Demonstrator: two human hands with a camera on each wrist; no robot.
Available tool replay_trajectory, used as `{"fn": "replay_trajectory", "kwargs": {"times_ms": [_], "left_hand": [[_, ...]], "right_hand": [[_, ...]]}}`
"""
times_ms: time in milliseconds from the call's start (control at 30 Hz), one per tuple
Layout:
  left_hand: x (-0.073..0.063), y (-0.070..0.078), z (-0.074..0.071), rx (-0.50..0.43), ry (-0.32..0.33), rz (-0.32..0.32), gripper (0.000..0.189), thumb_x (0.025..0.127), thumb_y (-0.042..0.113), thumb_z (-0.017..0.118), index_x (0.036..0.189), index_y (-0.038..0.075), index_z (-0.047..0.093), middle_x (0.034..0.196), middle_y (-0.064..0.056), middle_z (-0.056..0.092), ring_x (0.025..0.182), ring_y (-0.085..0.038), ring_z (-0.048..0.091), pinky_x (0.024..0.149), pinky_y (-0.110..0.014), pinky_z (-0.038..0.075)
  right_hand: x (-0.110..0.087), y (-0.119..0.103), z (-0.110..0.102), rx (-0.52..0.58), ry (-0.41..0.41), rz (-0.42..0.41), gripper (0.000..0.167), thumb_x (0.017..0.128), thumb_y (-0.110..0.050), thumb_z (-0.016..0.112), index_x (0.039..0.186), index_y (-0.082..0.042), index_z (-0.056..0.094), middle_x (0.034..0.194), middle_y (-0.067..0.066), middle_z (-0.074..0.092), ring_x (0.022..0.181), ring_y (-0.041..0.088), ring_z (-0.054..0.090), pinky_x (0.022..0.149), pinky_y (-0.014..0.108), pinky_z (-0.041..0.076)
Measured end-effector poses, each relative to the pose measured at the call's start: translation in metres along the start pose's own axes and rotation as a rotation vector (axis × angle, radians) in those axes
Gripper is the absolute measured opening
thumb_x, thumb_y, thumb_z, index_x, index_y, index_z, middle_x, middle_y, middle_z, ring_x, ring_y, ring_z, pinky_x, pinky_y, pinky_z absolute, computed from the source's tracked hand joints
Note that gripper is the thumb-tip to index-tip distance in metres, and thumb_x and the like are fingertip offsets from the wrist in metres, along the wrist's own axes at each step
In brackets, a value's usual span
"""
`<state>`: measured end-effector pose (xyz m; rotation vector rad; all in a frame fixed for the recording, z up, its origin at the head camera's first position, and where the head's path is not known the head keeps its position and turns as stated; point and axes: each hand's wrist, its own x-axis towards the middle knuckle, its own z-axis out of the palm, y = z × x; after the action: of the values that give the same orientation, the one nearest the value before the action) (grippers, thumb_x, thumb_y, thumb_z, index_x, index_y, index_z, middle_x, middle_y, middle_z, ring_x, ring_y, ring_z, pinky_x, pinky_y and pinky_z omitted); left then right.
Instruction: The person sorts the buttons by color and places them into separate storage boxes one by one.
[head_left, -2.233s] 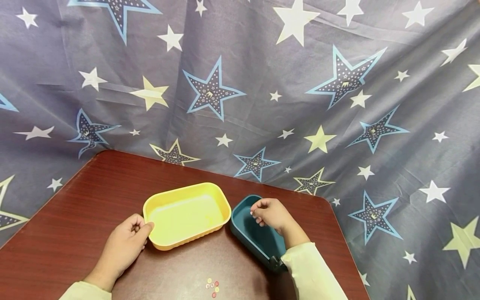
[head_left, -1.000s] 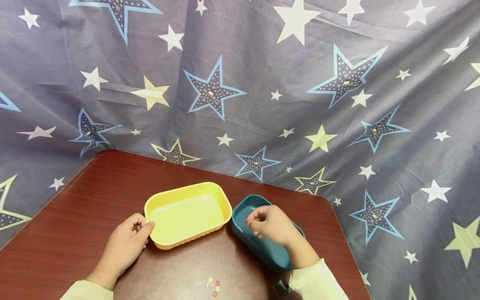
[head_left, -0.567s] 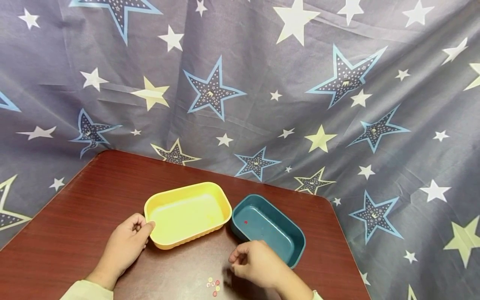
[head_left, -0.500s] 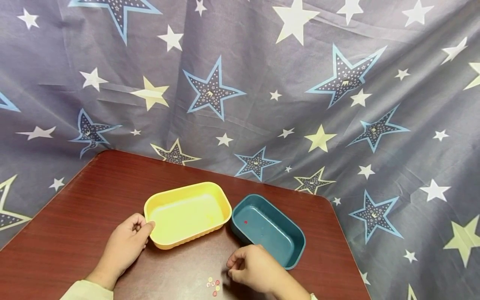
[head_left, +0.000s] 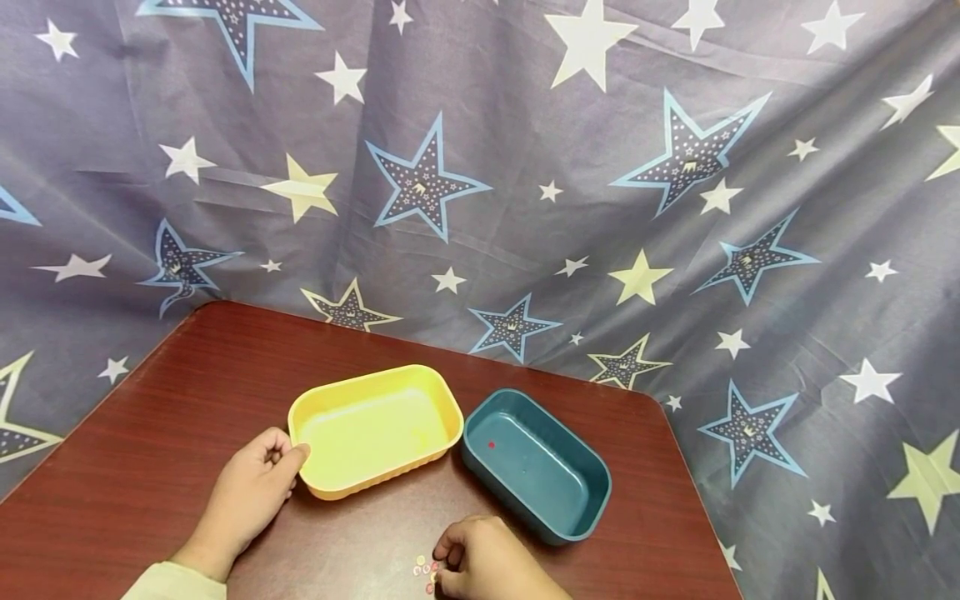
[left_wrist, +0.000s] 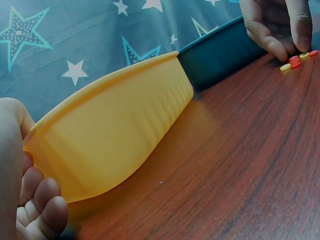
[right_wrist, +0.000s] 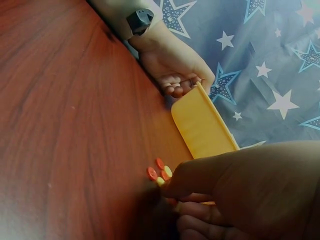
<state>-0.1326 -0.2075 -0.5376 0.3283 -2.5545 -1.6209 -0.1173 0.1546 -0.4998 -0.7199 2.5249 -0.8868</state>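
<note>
Evidently we judge this a pick-up step: left hand [head_left: 251, 496] gripping the yellow oblong plastic tray [head_left: 363, 433], right hand [head_left: 491, 562], thumb and finger slightly parted, at the small round red-and-yellow plastic discs [left_wrist: 295, 64] on the reddish-brown table [head_left: 225, 358], a fine pinch required next.

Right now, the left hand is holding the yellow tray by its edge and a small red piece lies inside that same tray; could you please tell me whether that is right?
Not quite: the head view shows the small red piece inside the teal tray, not the yellow tray. The left hand is indeed holding the yellow tray by its edge.
</note>
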Motion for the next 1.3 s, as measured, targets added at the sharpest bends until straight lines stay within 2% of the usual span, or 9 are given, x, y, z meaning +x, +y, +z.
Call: {"fn": "replay_trajectory", "kwargs": {"times_ms": [33,100,233,367,600,900,1100,1300], "left_hand": [[0.0,0.0,0.0,-0.001,0.001,0.0,0.037,0.112,0.044,0.067,0.095,0.013,0.058,0.073,0.0,0.06,0.063,-0.015,0.062,0.056,-0.03,0.051],[0.0,0.0,0.0,-0.001,0.005,0.003,0.037,0.112,0.044,0.068,0.095,0.013,0.058,0.073,0.0,0.06,0.063,-0.015,0.062,0.056,-0.03,0.051],[0.0,-0.001,0.0,-0.001,0.01,0.01,0.037,0.112,0.043,0.068,0.094,0.013,0.058,0.073,0.0,0.06,0.063,-0.015,0.062,0.056,-0.03,0.051],[0.001,-0.001,0.0,0.002,0.013,0.016,0.037,0.112,0.043,0.068,0.094,0.013,0.058,0.073,0.0,0.061,0.063,-0.015,0.062,0.056,-0.03,0.05],[0.001,-0.003,0.0,0.001,0.015,0.016,0.037,0.112,0.043,0.068,0.094,0.013,0.058,0.073,0.0,0.061,0.063,-0.015,0.061,0.056,-0.03,0.05],[0.002,-0.004,0.0,-0.001,0.015,0.016,0.036,0.112,0.043,0.068,0.094,0.014,0.058,0.073,0.0,0.061,0.063,-0.015,0.062,0.057,-0.03,0.051],[0.001,-0.003,-0.001,0.005,0.01,0.012,0.037,0.113,0.045,0.067,0.094,0.014,0.059,0.073,0.0,0.061,0.063,-0.015,0.062,0.056,-0.03,0.051],[0.0,-0.001,0.0,0.001,0.01,0.011,0.037,0.113,0.045,0.067,0.094,0.014,0.058,0.072,0.0,0.062,0.062,-0.016,0.062,0.055,-0.031,0.05]], "right_hand": [[0.001,0.005,0.003,-0.048,0.017,-0.052,0.014,0.087,-0.013,0.088,0.089,-0.024,0.08,0.072,-0.024,0.062,0.068,-0.008,0.056,0.065,0.014,0.05],[0.001,0.007,0.005,-0.083,0.034,-0.093,0.014,0.087,-0.014,0.088,0.089,-0.024,0.08,0.074,-0.025,0.062,0.07,-0.01,0.055,0.067,0.013,0.049],[0.001,0.006,0.007,-0.131,0.055,-0.116,0.015,0.086,-0.017,0.091,0.088,-0.026,0.08,0.076,-0.026,0.061,0.073,-0.011,0.053,0.069,0.012,0.048],[0.0,-0.002,0.005,-0.112,0.048,-0.082,0.016,0.087,-0.017,0.091,0.086,-0.027,0.079,0.073,-0.027,0.061,0.07,-0.012,0.054,0.068,0.011,0.049],[0.002,-0.005,0.003,-0.103,0.014,-0.091,0.014,0.089,-0.012,0.087,0.091,-0.025,0.081,0.073,-0.026,0.06,0.068,-0.012,0.054,0.064,0.011,0.049],[0.007,-0.013,-0.002,-0.058,-0.043,0.017,0.023,0.082,-0.015,0.09,0.077,-0.029,0.071,0.064,-0.025,0.056,0.063,-0.008,0.051,0.061,0.014,0.046],[0.011,-0.014,-0.003,-0.086,-0.058,0.049,0.026,0.078,-0.018,0.092,0.072,-0.029,0.068,0.059,-0.024,0.053,0.063,-0.007,0.05,0.061,0.016,0.044],[0.007,-0.013,0.0,-0.04,-0.058,0.08,0.031,0.076,-0.017,0.093,0.07,-0.031,0.066,0.06,-0.021,0.055,0.06,-0.003,0.05,0.057,0.019,0.041]]}}
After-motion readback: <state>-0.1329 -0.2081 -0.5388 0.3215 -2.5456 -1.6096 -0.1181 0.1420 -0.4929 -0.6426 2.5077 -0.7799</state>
